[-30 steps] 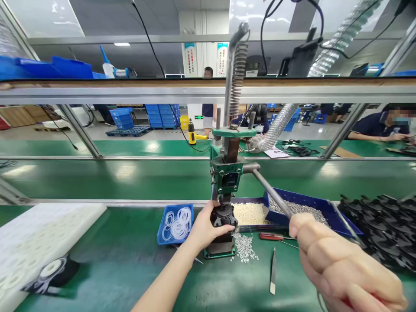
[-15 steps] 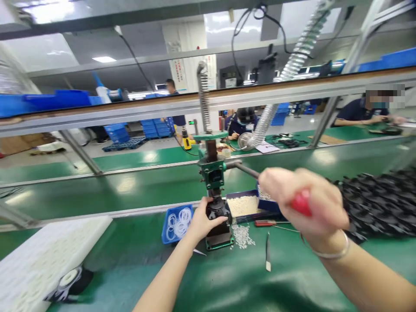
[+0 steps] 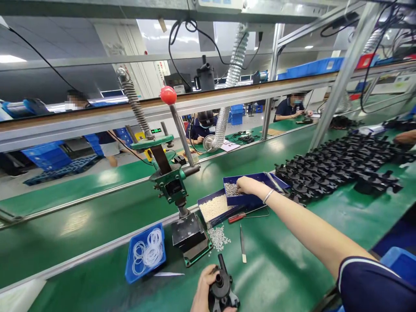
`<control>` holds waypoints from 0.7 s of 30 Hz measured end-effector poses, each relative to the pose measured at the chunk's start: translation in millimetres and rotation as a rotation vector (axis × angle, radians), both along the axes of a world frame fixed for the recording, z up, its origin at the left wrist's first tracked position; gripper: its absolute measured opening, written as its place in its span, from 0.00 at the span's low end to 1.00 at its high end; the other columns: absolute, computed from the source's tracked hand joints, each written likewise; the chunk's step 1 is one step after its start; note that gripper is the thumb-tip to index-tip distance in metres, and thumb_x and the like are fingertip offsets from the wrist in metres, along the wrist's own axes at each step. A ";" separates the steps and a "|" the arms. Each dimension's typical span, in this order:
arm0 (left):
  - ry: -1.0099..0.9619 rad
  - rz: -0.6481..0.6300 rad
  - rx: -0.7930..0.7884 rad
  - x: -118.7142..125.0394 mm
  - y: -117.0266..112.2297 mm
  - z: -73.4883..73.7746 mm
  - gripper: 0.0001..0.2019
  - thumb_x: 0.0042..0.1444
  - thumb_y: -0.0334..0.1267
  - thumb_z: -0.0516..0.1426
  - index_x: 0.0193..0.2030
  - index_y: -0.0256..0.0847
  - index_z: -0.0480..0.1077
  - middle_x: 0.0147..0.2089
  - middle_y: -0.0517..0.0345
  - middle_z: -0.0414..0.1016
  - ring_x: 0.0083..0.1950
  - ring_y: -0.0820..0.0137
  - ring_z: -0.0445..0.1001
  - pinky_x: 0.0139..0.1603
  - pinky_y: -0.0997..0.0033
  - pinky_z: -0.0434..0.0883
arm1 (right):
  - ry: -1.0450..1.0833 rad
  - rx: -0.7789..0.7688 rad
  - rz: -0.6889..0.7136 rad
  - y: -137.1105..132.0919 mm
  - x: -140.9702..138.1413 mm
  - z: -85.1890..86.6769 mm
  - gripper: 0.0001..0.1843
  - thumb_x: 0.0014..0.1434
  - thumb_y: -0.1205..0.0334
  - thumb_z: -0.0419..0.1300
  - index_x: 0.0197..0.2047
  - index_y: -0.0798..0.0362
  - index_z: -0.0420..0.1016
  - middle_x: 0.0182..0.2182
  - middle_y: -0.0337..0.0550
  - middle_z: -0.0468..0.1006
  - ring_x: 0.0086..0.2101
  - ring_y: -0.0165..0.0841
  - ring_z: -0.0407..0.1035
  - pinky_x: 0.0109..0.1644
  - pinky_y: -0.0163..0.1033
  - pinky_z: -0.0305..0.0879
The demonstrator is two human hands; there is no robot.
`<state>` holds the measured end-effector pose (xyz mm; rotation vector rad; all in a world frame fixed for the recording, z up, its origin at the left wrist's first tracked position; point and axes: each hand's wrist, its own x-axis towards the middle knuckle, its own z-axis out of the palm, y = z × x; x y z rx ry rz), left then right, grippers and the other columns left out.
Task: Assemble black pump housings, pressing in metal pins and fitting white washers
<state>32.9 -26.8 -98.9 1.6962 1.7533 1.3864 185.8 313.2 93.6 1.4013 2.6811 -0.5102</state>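
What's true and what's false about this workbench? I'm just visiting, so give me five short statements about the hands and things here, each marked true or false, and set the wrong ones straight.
1. The left hand holds a black part. True.
2. The right hand grips the lever. False: the right hand has its fingers in a blue tray of small metal pieces.
3. White rings lie in a small blue box. True.
4. The tweezers lie among the cream-coloured pieces. False: the tweezers lie on the green bench top.
5. A red-handled tool lies on the bench top. True.
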 end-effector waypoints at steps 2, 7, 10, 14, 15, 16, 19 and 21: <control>-0.021 -0.024 0.028 0.5 4.1 5.3 0.29 0.50 0.63 0.61 0.49 0.44 0.70 0.60 0.37 0.68 0.60 0.47 0.73 0.58 0.46 0.73 | 0.013 -0.015 0.014 8.3 5.8 -14.5 0.14 0.67 0.55 0.61 0.49 0.57 0.74 0.46 0.47 0.76 0.44 0.35 0.73 0.49 0.44 0.74; -0.015 -0.026 0.071 5.1 6.2 9.7 0.20 0.59 0.54 0.55 0.52 0.45 0.68 0.59 0.38 0.68 0.61 0.50 0.72 0.59 0.47 0.72 | 0.151 -0.061 0.018 28.6 22.8 -34.0 0.15 0.68 0.54 0.59 0.45 0.58 0.75 0.38 0.42 0.78 0.37 0.31 0.74 0.44 0.41 0.74; 0.020 -0.028 0.107 6.0 6.3 6.2 0.20 0.58 0.48 0.57 0.55 0.46 0.65 0.60 0.39 0.66 0.61 0.51 0.71 0.59 0.47 0.72 | 0.232 -0.112 -0.004 38.5 28.8 -43.2 0.15 0.67 0.53 0.59 0.42 0.59 0.75 0.31 0.38 0.76 0.30 0.27 0.72 0.38 0.37 0.73; 0.077 0.011 0.115 -2.4 5.4 5.9 0.20 0.58 0.41 0.57 0.58 0.46 0.65 0.61 0.38 0.65 0.62 0.51 0.70 0.60 0.46 0.71 | 0.337 -0.188 -0.039 46.1 32.5 -52.1 0.17 0.65 0.52 0.62 0.38 0.60 0.76 0.25 0.36 0.74 0.24 0.24 0.69 0.31 0.33 0.70; 0.083 0.014 0.106 -4.9 4.9 6.8 0.20 0.58 0.40 0.58 0.58 0.46 0.65 0.61 0.38 0.65 0.62 0.51 0.70 0.60 0.46 0.71 | 0.359 -0.205 -0.047 47.1 33.0 -53.1 0.17 0.65 0.51 0.62 0.38 0.60 0.76 0.24 0.36 0.74 0.23 0.24 0.68 0.31 0.32 0.70; 0.083 0.012 0.094 -7.1 4.2 7.9 0.21 0.58 0.40 0.58 0.58 0.46 0.65 0.62 0.39 0.65 0.62 0.51 0.70 0.60 0.46 0.71 | 0.378 -0.222 -0.053 47.8 33.5 -53.5 0.17 0.65 0.51 0.62 0.37 0.60 0.76 0.24 0.35 0.74 0.23 0.24 0.68 0.31 0.32 0.70; 0.069 -0.015 0.043 -11.7 2.5 12.1 0.21 0.58 0.41 0.59 0.59 0.47 0.65 0.63 0.39 0.65 0.63 0.51 0.69 0.61 0.46 0.70 | 0.416 -0.260 -0.069 48.9 34.6 -52.7 0.18 0.66 0.51 0.61 0.36 0.59 0.76 0.23 0.34 0.74 0.23 0.24 0.69 0.31 0.33 0.70; 0.067 -0.038 0.000 -13.9 1.8 15.5 0.21 0.58 0.40 0.60 0.58 0.47 0.64 0.63 0.39 0.65 0.64 0.51 0.69 0.61 0.47 0.71 | 0.433 -0.274 -0.078 49.6 35.6 -51.6 0.18 0.66 0.50 0.60 0.36 0.59 0.76 0.24 0.35 0.75 0.23 0.24 0.69 0.31 0.33 0.70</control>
